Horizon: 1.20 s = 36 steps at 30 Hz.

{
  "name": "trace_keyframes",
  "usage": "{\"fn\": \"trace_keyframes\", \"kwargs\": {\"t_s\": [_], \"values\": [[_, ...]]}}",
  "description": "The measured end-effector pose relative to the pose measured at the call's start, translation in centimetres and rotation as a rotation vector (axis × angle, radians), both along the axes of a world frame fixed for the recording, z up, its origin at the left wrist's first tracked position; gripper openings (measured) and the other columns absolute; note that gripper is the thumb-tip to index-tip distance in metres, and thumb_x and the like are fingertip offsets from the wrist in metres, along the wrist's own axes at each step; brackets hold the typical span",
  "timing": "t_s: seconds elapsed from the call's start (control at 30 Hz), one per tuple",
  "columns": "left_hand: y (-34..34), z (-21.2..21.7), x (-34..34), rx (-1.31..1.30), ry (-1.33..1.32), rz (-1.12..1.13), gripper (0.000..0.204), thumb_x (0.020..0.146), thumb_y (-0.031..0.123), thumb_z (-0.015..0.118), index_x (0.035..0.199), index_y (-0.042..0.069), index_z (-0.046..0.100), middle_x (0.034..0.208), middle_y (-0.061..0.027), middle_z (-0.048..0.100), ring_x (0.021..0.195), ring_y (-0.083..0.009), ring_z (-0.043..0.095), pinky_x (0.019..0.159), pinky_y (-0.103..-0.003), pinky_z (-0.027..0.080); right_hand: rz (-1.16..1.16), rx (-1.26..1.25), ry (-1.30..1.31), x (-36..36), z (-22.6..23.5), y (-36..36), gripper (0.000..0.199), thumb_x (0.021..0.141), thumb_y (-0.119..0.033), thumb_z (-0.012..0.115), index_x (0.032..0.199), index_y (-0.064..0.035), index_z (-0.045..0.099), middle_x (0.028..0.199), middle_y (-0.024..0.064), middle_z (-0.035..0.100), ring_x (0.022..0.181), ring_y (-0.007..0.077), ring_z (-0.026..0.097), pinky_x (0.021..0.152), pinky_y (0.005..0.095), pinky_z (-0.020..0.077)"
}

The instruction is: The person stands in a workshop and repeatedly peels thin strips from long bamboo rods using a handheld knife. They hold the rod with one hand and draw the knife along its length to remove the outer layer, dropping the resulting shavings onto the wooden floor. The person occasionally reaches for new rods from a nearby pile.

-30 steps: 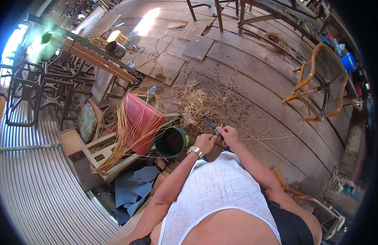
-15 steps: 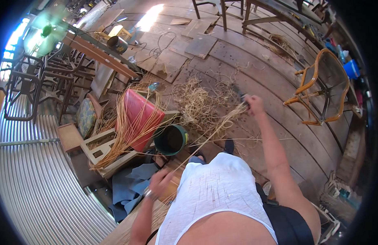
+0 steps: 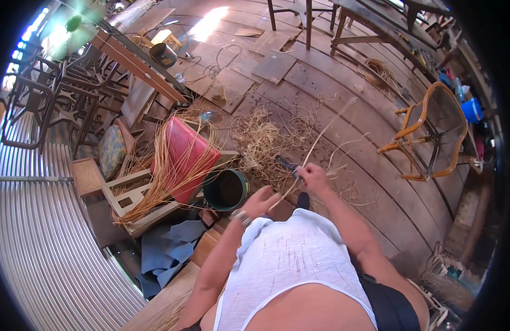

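A long pale rattan strand (image 3: 318, 135) runs from my left hand up past my right hand, its far end smeared by motion. My left hand (image 3: 260, 202), with a watch at the wrist, pinches the near end in front of my white shirt. My right hand (image 3: 314, 178) is closed round a dark-bladed tool, apparently a knife (image 3: 286, 163), with the strand passing at its fingers. Beyond lies a tangled heap of rattan shavings (image 3: 258, 140). Left of my left hand stands a dark green bucket (image 3: 226, 190).
Bundled rattan strands (image 3: 161, 160) drape over a red cushion (image 3: 191, 160) and wooden frame. Blue-grey sheet scraps (image 3: 169, 248) lie beside corrugated metal (image 3: 56, 237). A rattan armchair (image 3: 431, 132) stands right, a workbench (image 3: 370, 30) at the back. Stacked chair frames (image 3: 73, 88) and a fan (image 3: 73, 23) are left.
My right hand has drawn in toward my body, down and left, with the knife. My left hand has moved up and right, so the two hands are closer together along the strand.
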<state>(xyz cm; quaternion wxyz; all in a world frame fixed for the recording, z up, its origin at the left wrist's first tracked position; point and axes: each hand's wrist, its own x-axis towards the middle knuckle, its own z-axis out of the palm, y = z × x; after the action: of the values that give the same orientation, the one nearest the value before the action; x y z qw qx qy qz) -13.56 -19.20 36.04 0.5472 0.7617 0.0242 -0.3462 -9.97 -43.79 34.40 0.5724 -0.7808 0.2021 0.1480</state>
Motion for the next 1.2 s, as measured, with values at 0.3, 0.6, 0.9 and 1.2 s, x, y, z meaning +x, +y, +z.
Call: {"fn": "trace_keyframes", "kwargs": {"t_s": [0.3, 0.6, 0.9, 1.2], "values": [[-1.5, -3.5, -2.0, 0.269, -0.416, -0.105, 0.039, 0.094, 0.037, 0.052, 0.077, 0.004, 0.06, 0.063, -0.0152, 0.058, 0.055, -0.0287, 0.056, 0.052, -0.039, 0.043, 0.015, -0.124, -0.018, -0.9, -3.6, 2.0, 0.036, 0.082, -0.037, 0.067, 0.07, -0.0031, 0.063, 0.062, 0.0089, 0.063, 0.054, 0.0166, 0.06, 0.053, 0.0338, 0.0473], [32.1, 0.0, -27.0, 1.068, -0.06, -0.205, 0.034, 0.092, 0.04, 0.05, 0.087, 0.011, 0.068, 0.087, -0.0176, 0.067, 0.081, -0.0394, 0.062, 0.074, -0.05, 0.048, -0.21, -0.361, -0.078, 5.8, -3.1, -17.0, 0.037, 0.085, -0.036, 0.065, 0.068, -0.003, 0.062, 0.054, 0.0068, 0.057, 0.05, 0.0146, 0.056, 0.05, 0.0335, 0.0447], [13.8, -8.5, -7.3, 0.343, -0.037, 0.069, 0.059, 0.088, 0.044, 0.061, 0.128, 0.0, 0.052, 0.117, -0.0202, 0.062, 0.107, -0.027, 0.059, 0.092, -0.033, 0.045, 0.034, -0.325, -0.155, -0.9, -5.2, -4.1, 0.035, 0.085, -0.037, 0.064, 0.071, -0.0042, 0.064, 0.054, 0.0047, 0.059, 0.049, 0.0123, 0.058, 0.049, 0.0305, 0.0462], [-7.0, -5.0, 1.2, 0.099, -0.236, -0.048, 0.044, 0.093, 0.045, 0.054, 0.084, 0.003, 0.063, 0.067, -0.0061, 0.06, 0.06, -0.0136, 0.056, 0.054, -0.031, 0.044, -0.1, -0.221, -0.068, -2.9, -3.5, 0.2, 0.034, 0.085, -0.035, 0.064, 0.073, -0.0027, 0.065, 0.055, 0.0063, 0.06, 0.049, 0.0136, 0.06, 0.049, 0.031, 0.0468]]}}
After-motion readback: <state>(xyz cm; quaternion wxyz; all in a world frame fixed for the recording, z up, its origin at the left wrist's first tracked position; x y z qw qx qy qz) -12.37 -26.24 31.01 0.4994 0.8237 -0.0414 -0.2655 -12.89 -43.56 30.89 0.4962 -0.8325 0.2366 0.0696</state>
